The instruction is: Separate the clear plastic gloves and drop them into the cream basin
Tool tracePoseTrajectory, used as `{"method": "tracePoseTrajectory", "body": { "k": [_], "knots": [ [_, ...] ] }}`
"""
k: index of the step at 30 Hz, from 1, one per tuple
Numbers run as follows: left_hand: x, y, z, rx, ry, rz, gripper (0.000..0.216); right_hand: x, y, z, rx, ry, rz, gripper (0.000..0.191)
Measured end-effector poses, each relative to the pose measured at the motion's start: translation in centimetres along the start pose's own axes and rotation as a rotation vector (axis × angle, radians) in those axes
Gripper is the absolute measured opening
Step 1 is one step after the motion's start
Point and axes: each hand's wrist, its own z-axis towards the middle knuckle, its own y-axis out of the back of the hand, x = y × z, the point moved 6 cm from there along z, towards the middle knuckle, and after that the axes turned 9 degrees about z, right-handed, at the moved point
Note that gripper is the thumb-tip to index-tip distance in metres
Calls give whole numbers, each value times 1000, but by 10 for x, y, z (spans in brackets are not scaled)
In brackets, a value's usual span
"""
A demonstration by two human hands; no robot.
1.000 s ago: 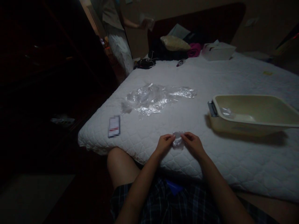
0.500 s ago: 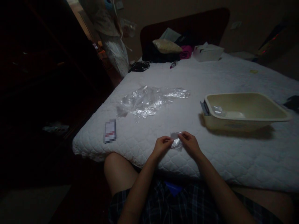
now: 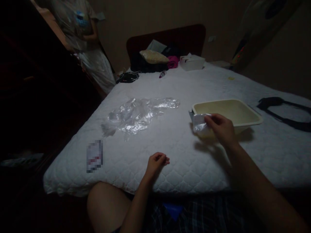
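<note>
at one o'clock from the sitter, the bare right hand [image 3: 221, 127] is pinching a small, flat piece of clear, shiny plastic film [image 3: 199, 123] by its right edge, and that piece is showing right in front of the cream rectangular plastic tub [image 3: 239, 111]; whether it's touching the rim, i'm not managing to tell. over at eleven, the bare left hand [image 3: 157, 163] is sitting released, fingers curling loosely, nothing showing in them, above the white quilted mattress [image 3: 179, 174]. trouble could be brewing here: film this light and slick could be sliding free if the pinch is slackening, clinging to the fingertips through static, or snagging on the dark grey clip [image 3: 190, 115] at the tub's left end, with dim light probably making any slip harder to spot. now the counting: i'm seeing two hands, one pinched piece, one tub, one visible clip, one mattress, one pixelated upright rectangle [image 3: 94, 156] lying towards ten, one black strap loop [image 3: 274, 101] lying between one and two, and one crumpled clear plastic heap [image 3: 141, 118] spreading at eleven, its separate sheets defying a count.
</note>
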Motion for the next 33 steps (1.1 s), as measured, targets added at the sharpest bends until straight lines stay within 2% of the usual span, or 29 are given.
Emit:
{"method": "tracePoseTrajectory", "body": {
  "k": [2,5,9,15,17,21,24,30,33],
  "knots": [
    [0,1,1,-4,3,24,35,9,20,28,-28,27,-63,25],
    [-1,1,1,5,4,61,36,0,36,63,-3,-66,-141,22],
    [-1,2,2,-4,9,87,37,-33,36,86,98,-275,-163,18],
    [0,2,2,3,30,132,38,-65,23,94,201,-365,-290,24],
    [0,3,2,3,36,145,38,-71,19,95,275,-311,-426,26],
    [0,3,2,15,19,151,37,-74,13,97,386,-60,-765,22],
    [1,2,2,24,16,168,38,-72,7,96,466,87,-893,18],
    [2,3,4,28,8,165,35,-52,-8,90,611,229,-882,10],
    [3,3,4,35,7,169,35,-53,-18,84,773,116,-791,9]
  ]
}}
